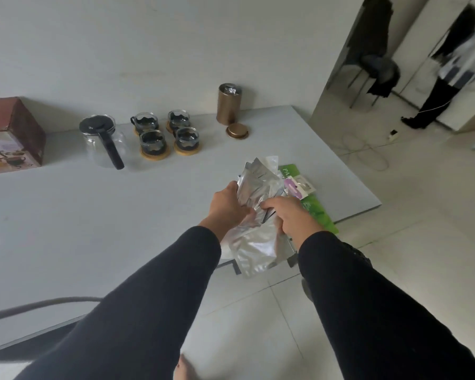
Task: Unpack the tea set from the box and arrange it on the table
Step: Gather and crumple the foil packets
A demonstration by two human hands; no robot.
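Observation:
My left hand [226, 205] and my right hand [292, 215] both grip a bundle of silver foil packets [254, 193] above the table's right front corner. Farther back on the grey table [93, 215] stand a glass teapot [103, 141] with a black lid and handle, and several glass cups [166, 135] on round wooden coasters. The tea set's red box [11, 133] stands at the far left. A bronze tin [229, 104] stands open by the wall, its lid [237, 131] lying in front of it.
Green and purple packets [299, 185] lie on the table under the foil bundle. The table's right edge runs close beside my right hand, with tiled floor beyond. A person [450, 67] stands at the far right near a chair [376, 69]. A cable loops on the floor.

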